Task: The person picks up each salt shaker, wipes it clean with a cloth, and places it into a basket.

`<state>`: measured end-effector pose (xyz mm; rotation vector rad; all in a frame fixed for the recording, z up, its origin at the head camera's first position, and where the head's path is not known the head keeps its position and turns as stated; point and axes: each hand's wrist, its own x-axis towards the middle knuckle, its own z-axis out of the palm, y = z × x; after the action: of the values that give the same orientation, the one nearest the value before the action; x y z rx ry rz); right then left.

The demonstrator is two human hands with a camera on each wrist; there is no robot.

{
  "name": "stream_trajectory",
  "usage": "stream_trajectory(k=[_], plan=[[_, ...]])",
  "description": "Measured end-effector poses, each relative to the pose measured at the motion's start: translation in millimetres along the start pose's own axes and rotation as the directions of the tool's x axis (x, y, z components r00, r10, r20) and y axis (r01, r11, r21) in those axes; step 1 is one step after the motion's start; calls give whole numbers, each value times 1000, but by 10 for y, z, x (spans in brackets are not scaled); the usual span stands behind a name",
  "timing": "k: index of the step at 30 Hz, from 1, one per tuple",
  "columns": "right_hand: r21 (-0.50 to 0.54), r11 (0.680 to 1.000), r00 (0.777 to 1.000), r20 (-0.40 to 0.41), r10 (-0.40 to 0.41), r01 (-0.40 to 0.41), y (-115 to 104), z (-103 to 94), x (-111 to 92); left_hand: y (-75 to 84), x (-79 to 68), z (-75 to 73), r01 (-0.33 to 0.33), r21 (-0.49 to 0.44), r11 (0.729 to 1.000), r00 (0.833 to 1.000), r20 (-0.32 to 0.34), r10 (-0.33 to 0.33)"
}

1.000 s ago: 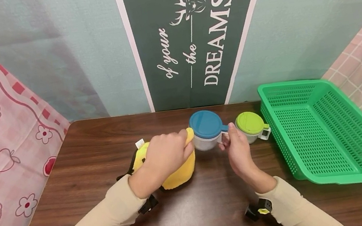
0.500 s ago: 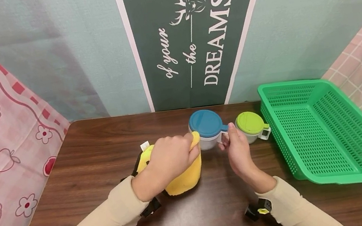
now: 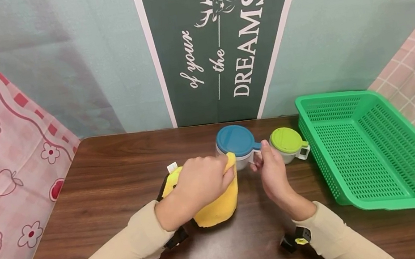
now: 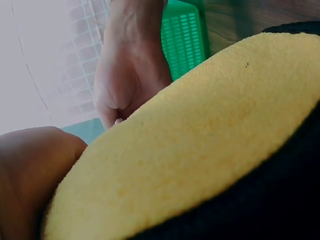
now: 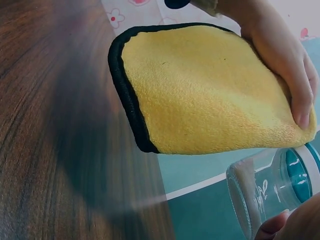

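My left hand (image 3: 201,180) grips a folded yellow cloth (image 3: 219,204) with black edging and a white tag. One corner of the cloth pokes out past the fingers, beside the jar's lid in the head view. A clear jar (image 5: 257,187) with a blue lid (image 3: 235,140) stands at the back of the table. My right hand (image 3: 273,175) holds this jar by its handle. In the right wrist view, the cloth (image 5: 210,95) hangs over the jar, its corner close to the lid; whether they touch I cannot tell. The cloth fills most of the left wrist view.
A smaller jar with a lime-green lid (image 3: 286,139) and white handle stands right of the blue-lidded one. Beyond it sits a green perforated basket (image 3: 321,166) at the right. The brown wood-grain table (image 3: 106,186) meets a curtain behind.
My left hand has carried the cloth a little to the right and nearer me. The right hand keeps its hold on the jar's handle, almost unmoved.
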<state>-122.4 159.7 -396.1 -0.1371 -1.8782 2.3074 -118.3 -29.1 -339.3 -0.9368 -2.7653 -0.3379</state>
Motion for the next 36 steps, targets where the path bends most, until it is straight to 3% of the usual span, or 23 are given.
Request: stream_trajectory(k=[13,36], plan=[[-26,1000,1000,18,-4,4,8,-12,0,107,55,-2,-29,-26,999,997,71,31],[2,999,999,-8,-50,50,22,31,-35,293,112,37,-68,64,996,995,71,64]])
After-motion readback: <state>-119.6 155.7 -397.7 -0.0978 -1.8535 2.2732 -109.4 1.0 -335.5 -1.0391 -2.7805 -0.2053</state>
